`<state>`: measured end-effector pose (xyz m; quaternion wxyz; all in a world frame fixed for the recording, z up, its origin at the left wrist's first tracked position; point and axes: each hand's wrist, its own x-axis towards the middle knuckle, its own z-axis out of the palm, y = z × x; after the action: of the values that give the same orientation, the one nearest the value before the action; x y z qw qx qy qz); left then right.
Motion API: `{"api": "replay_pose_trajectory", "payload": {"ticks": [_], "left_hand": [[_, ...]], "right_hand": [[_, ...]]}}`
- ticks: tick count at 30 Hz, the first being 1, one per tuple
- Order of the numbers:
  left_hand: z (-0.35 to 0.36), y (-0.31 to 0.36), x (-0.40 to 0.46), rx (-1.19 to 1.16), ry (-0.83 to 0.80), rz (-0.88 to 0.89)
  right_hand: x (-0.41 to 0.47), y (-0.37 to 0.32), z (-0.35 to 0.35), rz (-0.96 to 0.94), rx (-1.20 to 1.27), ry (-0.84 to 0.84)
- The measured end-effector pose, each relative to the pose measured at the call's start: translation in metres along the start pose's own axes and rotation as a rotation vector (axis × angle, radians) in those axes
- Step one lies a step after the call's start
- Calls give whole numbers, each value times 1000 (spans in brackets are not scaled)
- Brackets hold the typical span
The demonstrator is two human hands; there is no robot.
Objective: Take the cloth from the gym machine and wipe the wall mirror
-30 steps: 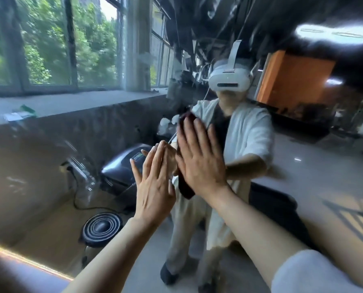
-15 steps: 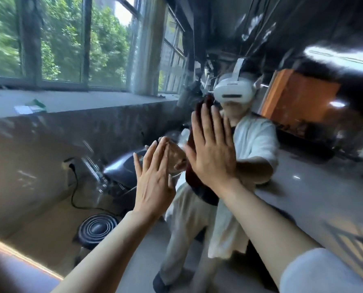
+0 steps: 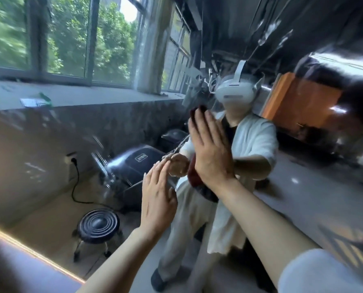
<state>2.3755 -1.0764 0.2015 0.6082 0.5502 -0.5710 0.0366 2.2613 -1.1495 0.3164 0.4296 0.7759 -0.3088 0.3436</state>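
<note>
My right hand [image 3: 211, 151] is flat, fingers straight and together, pressing the dark red cloth [image 3: 194, 176] against the wall mirror [image 3: 303, 187]; cloth edges peek out above my fingertips at 12 o'clock and below my wrist at 6. My left hand [image 3: 157, 199] sits lower at 8 o'clock from the right one, fingers straight and relaxed, holding nothing, palm toward the glass; contact with the glass I can't tell. The two hands are apart, close neighbours.

Wiping looks mid-stroke, much glass unwiped.

Outward: my reflection [image 3: 235, 132] fills the mirror behind the hands. At 7 o'clock a round black stool [image 3: 98, 226], at 9 a black machine [image 3: 140, 163] with a wall socket [image 3: 71, 159] and cord, at 10 to 11 the windowsill [image 3: 81, 98] and windows.

Risks: cloth is only pinned by a flat palm, so easing pressure could let it slide or drop. Bare left palm would smear fingerprints on the glass.
</note>
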Motion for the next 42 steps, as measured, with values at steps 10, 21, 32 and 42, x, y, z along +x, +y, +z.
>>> {"api": "replay_pose_trajectory", "payload": {"ticks": [10, 21, 32, 42], "left_hand": [[-35, 50, -19, -1255, -59, -598], [-42, 75, 23, -1406, 153, -691], [39, 72, 134, 195, 283, 376], [71, 13, 39, 339, 187, 532]], "right_hand": [[-39, -70, -50, 582, 985, -184], [-32, 2, -63, 141, 332, 90], [4, 98, -50, -117, -331, -30], [5, 99, -45, -128, -288, 13]]}}
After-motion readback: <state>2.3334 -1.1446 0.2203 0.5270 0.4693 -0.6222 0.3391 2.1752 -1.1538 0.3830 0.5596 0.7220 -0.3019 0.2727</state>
